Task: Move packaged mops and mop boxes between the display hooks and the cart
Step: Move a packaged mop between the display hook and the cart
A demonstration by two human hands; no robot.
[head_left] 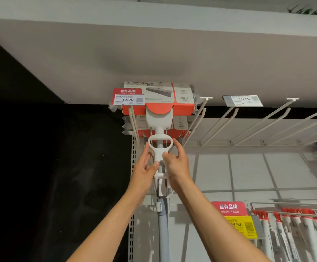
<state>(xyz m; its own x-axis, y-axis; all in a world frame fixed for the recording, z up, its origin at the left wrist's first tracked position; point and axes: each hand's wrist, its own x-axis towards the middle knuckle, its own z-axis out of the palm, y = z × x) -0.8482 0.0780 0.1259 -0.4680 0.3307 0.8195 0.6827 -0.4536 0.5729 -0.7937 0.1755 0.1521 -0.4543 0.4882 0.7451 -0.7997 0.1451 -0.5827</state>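
Both hands up high now: left hand [147, 163] and right hand [174, 161] each pinch the white handle [160, 148] of the mop [158, 108], grip clamped either side. Its boxed head hangs on the hooks [135, 125], beside the 49.90 tag [128, 99].
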